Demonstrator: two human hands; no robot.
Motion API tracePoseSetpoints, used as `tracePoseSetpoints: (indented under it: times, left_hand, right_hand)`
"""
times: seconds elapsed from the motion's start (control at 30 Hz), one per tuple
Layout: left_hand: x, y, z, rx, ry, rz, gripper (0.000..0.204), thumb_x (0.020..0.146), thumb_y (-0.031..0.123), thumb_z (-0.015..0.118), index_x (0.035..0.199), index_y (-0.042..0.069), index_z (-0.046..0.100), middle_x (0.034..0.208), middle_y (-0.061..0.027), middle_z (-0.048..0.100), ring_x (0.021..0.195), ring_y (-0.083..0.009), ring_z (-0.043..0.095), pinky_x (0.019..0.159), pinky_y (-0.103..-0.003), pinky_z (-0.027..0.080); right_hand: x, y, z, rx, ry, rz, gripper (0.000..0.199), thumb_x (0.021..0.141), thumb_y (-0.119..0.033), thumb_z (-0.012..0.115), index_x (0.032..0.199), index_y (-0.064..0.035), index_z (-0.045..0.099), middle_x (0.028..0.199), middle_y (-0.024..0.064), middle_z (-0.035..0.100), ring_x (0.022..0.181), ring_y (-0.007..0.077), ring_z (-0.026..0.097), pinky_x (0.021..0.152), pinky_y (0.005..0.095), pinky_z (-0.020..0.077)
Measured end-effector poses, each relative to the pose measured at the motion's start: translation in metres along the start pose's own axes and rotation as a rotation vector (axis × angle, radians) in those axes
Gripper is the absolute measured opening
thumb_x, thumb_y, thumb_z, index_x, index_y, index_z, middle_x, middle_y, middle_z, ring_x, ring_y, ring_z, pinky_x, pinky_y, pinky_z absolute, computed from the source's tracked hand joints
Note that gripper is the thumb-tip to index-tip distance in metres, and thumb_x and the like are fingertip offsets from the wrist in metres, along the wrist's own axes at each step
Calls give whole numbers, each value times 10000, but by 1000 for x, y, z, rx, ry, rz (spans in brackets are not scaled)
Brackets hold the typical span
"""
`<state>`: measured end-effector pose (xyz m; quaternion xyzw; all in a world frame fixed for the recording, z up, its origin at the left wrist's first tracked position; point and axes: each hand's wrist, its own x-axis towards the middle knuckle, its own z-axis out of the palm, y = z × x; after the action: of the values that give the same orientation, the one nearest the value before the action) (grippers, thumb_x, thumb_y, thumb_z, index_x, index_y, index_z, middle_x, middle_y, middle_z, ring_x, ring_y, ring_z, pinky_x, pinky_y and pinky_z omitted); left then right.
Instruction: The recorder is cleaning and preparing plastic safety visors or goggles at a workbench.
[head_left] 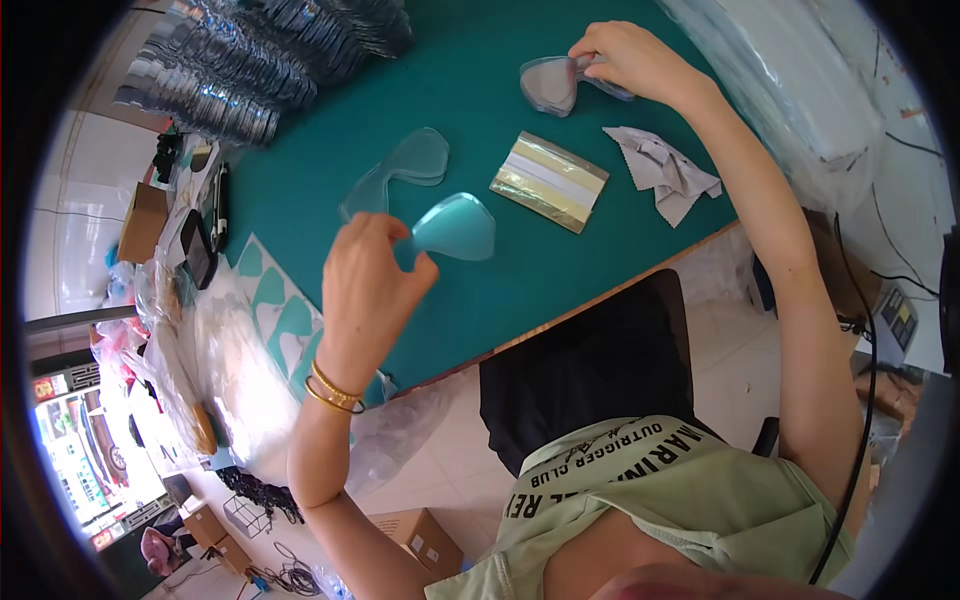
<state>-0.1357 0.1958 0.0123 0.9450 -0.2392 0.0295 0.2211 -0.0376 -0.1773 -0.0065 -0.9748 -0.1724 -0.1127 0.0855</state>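
Observation:
My left hand (368, 285) is closed on a clear, goggle-shaped lens (458, 228) with a shiny teal tint, raised over the green table mat; the fingers cover part of it. Just beyond lies another clear two-lobed lens (425, 155), flat on the mat. At the far right, my right hand (635, 62) pinches the narrow middle of a small stack of clear lenses (549, 86); how many it grips is hidden. Between the hands sit a yellowish, film-wrapped flat pad (550, 180) with a white band and a crumpled grey cloth (668, 176).
Tall rows of stacked lenses (215, 75) fill the far left of the green mat (470, 310). A sheet with teal cut-outs (275, 300), a phone (198, 248) and plastic bags line the left edge. Clear plastic sheeting (780, 80) lies at right; a black cable (868, 400) hangs nearby.

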Motion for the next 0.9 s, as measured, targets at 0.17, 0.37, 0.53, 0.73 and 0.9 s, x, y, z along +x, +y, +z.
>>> tracePoseSetpoints:
  times: [0.17,0.37,0.53,0.73,0.9]
  left_hand:
    - [59,-47,-3,53,114,-4,282,741,152,717,936,-40,648,944,-166,647,887,-329,628,783,-407,509]
    - [47,-57,9,124,299,120,295,834,146,705,1071,-25,665,1109,-160,631,964,-327,615,842,-416,499]
    - [-3,8,0,-100,317,-67,308,852,81,705,1150,16,665,1102,-111,622,926,-243,601,810,-348,497]
    - [-65,16,16,-263,214,-166,336,821,17,714,1153,13,664,1071,-107,635,907,-216,604,797,-333,497]
    - [-90,29,39,-109,62,-187,625,710,147,843,1264,16,585,1202,-117,542,1076,-307,500,962,-404,419]
  right_hand:
    - [8,2,-5,58,-131,111,290,832,-136,708,1103,-34,694,971,96,633,963,277,619,841,380,508]
    - [-15,-42,-36,20,58,-25,239,895,-177,629,1074,-41,710,940,137,666,901,288,655,781,404,524]
    - [-77,-159,6,270,-63,-249,212,777,-167,751,946,-59,683,927,83,604,927,274,621,805,399,522]
    - [-111,-130,11,455,209,74,227,852,-151,728,1045,-42,677,1004,83,637,858,243,643,744,345,528]
    - [-138,-68,7,211,335,381,211,872,-136,718,1042,-18,683,870,86,643,837,206,641,731,290,511]
